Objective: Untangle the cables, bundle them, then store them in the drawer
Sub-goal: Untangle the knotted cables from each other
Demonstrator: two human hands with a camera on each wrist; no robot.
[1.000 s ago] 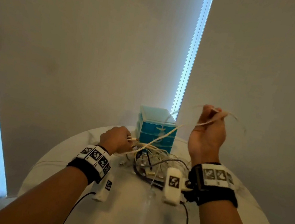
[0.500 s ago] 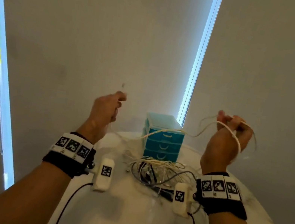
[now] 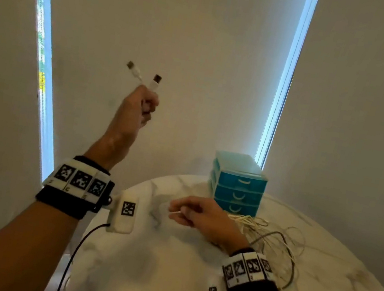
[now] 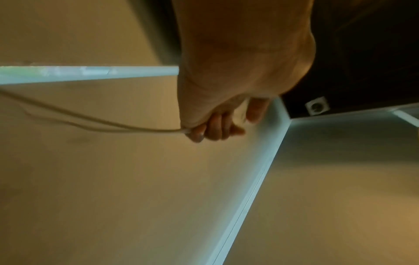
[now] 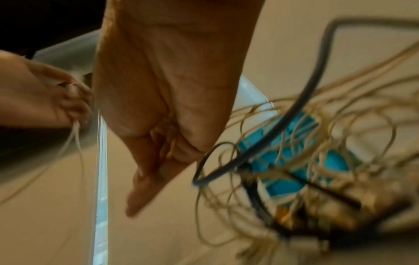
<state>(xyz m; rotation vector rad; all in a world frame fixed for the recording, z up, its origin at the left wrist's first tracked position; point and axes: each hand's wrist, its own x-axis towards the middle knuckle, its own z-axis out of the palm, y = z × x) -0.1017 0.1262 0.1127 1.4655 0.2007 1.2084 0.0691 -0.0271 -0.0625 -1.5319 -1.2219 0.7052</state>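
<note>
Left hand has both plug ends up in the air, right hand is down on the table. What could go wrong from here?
1. The white cable held by the left hand may still run into the pile of cables; pulling could tighten a knot.
2. A snag might drag the pile against the blue drawer unit, all drawers shut.

We see dim, warm light overall, with cold daylight glaring through two narrow window slits (image 3: 286,72) at left and right of the head view. Soft shadows fall on the counter (image 3: 162,281). The right wrist view's cable tangle (image 5: 317,152) is motion-blurred, and its edges bend.
</note>
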